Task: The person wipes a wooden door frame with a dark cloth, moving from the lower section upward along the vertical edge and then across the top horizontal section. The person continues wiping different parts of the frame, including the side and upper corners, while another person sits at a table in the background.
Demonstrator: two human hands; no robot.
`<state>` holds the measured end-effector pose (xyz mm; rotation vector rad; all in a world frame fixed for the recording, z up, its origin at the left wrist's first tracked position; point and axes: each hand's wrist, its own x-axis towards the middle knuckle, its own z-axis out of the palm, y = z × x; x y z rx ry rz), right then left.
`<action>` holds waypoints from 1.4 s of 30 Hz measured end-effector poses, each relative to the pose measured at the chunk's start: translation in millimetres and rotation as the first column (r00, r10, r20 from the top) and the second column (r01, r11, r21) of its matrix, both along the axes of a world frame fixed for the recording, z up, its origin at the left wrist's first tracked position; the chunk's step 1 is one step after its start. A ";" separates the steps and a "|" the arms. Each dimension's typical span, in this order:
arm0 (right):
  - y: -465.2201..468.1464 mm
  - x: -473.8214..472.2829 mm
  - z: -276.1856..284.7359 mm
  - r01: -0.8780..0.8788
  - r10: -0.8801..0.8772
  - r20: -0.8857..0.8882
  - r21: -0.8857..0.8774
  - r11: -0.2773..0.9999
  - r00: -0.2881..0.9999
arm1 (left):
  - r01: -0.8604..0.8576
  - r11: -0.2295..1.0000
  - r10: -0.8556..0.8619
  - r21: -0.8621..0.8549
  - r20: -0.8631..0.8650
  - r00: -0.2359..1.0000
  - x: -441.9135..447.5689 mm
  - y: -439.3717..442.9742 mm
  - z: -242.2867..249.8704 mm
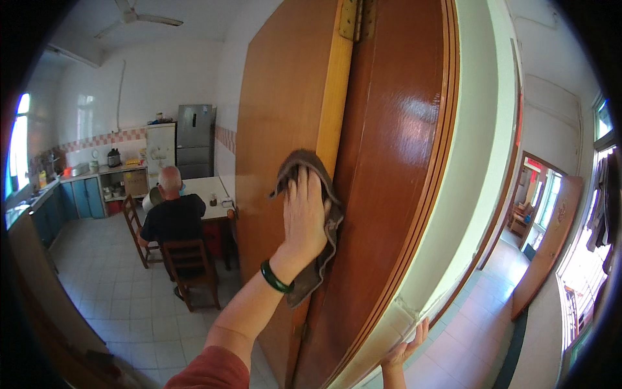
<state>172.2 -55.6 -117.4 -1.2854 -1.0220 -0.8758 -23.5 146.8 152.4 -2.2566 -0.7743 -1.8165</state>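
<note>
My left hand, with a dark green bangle at the wrist, presses a brown cloth to the hinge-side edge of a wooden door. A fold of the cloth rises above the fingertips, and the rest hangs below the palm. The hand is beside the gap between the door and its reddish-brown wooden frame. A metal hinge shows high above. Low on the right, my right hand rests with bent fingers against the tiled lower edge of the wall and holds no visible object.
Left of the door, a seated person faces a white-topped table, with wooden chairs close by. A grey refrigerator and kitchen counters stand farther back. On the right, a tiled corridor passes another wooden door.
</note>
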 end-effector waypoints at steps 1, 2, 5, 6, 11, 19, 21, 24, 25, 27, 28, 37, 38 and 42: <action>-0.7 0.1 -0.3 0.005 -0.005 -0.005 -0.012 1.000 1.000 | 0.034 0.999 -0.035 0.003 0.037 0.999 0.7 4.2 14.6; -1.4 0.4 -0.9 0.013 -0.013 0.005 -0.015 1.000 1.000 | 0.047 0.998 -0.049 0.040 0.051 0.998 -0.4 9.3 29.6; -2.2 2.4 -3.4 -0.003 0.003 0.012 -0.020 1.000 1.000 | 0.055 0.987 -0.067 0.150 0.080 0.995 -0.4 24.1 80.2; -1.8 3.2 -4.4 -0.026 0.026 0.004 -0.013 1.000 1.000 | 0.065 0.982 -0.081 0.180 0.086 0.993 -0.3 29.1 98.0; 2.2 5.1 -8.9 -0.035 0.035 -0.022 0.024 0.999 0.999 | 0.016 0.940 -0.072 0.341 0.153 0.985 4.5 56.0 189.7; 1.6 2.3 -7.4 -0.037 0.038 -0.027 0.050 0.998 0.999 | -0.030 0.979 -0.009 0.203 0.191 0.981 4.2 50.7 315.8; 2.0 1.7 -7.6 -0.042 0.042 -0.011 0.054 0.998 0.999 | -0.060 0.987 0.031 0.149 0.188 0.982 3.9 43.1 331.0; 1.5 1.9 -10.3 -0.053 0.052 0.005 0.056 0.997 0.999 | -0.074 0.992 0.054 0.102 0.192 0.980 3.7 35.7 347.9; 1.8 2.2 -11.3 -0.046 0.045 0.014 0.057 0.997 0.999 | -0.066 0.995 0.054 0.068 0.168 0.984 3.3 33.7 357.4; -0.5 3.3 -14.5 -0.052 0.052 0.022 0.035 0.998 0.998 | -0.078 0.994 0.067 0.070 0.145 0.987 3.8 34.2 372.0; -1.0 4.0 -15.8 -0.037 0.037 0.027 0.023 0.999 0.999 | -0.097 0.989 0.080 0.110 0.147 0.986 5.0 35.7 380.0; -7.1 4.8 -26.7 0.160 -0.141 0.133 -0.146 0.976 0.981 | -0.454 0.597 0.379 0.661 0.265 0.886 6.9 72.1 442.1; -8.0 4.7 -27.0 0.195 -0.167 0.163 -0.173 0.965 0.972 | -0.454 0.520 0.332 0.724 0.318 0.888 9.9 72.5 446.4; -8.3 5.3 -27.7 0.207 -0.180 0.170 -0.155 0.966 0.969 | -0.443 0.434 0.542 0.784 0.166 0.824 4.5 60.1 466.5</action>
